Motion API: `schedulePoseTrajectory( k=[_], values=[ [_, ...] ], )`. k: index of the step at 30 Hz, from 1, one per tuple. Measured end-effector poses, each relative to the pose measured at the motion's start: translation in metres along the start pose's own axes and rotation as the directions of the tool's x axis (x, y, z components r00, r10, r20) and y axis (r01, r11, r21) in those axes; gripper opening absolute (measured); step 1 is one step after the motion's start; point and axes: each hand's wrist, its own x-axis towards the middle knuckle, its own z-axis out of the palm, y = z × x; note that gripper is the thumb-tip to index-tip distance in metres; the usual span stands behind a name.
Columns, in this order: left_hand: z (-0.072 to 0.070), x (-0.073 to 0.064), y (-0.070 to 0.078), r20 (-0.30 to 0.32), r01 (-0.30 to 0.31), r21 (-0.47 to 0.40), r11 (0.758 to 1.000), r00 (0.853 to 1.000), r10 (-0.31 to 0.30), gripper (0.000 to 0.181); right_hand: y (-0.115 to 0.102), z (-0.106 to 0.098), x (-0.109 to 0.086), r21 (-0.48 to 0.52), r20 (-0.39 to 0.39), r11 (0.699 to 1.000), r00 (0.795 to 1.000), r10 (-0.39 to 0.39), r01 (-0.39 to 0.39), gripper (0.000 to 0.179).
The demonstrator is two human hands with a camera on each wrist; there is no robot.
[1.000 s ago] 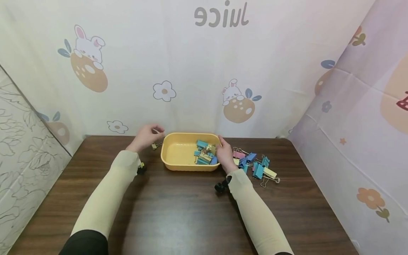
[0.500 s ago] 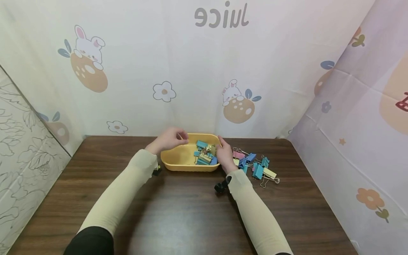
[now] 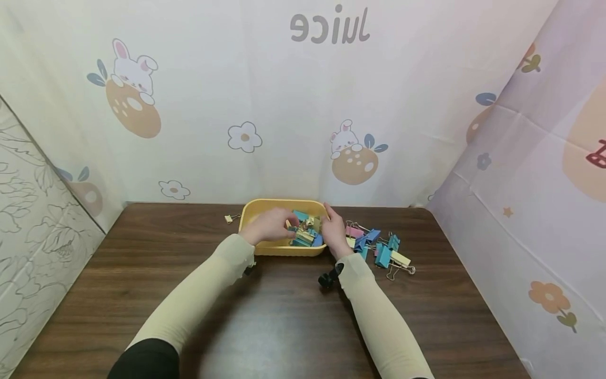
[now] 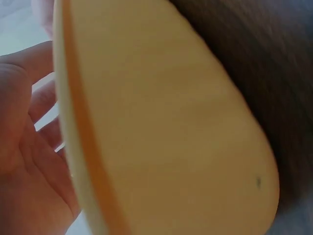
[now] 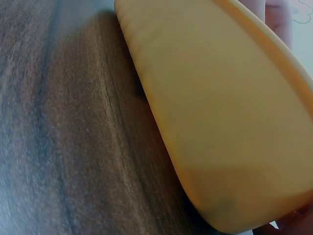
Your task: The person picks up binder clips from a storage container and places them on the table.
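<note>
One tray sits near the table's far edge, right hand gripping its right end. Left hand, fingers loosely parted, apparently empty, overhangs clips: likely light, stiff, best pinched by the body.

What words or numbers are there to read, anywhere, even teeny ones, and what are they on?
"Juice": gray letters, printed backwards in this picture, on the pale back cloth.
Red mark on the right-hand cloth: cut off by the picture's edge, so I can't tell if it's a letter.
Yellow box: no words I can see.
Binder clips: too small to read anything on them.
</note>
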Motion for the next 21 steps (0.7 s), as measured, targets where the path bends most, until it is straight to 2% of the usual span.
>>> schedulePoseTrajectory(
  k=[6,10,21],
  values=[
    [0.013,0.004,0.006,0.014,-0.003,0.004,1.000,1.000,0.003,0.032,0.002,-0.002,0.000,-0.001,0.003,1.000,1.000,-0.008,0.008,0.052],
    [0.020,0.008,0.008,0.017,0.001,0.038,0.999,1.000,-0.001,0.035,0.001,-0.002,-0.001,-0.003,0.002,1.000,1.000,-0.013,0.013,0.052],
    [0.032,0.014,0.008,-0.047,0.054,0.060,0.997,0.998,-0.052,0.019,0.000,-0.002,-0.001,0.015,0.012,1.000,1.000,-0.002,0.002,0.051]
  ],
)
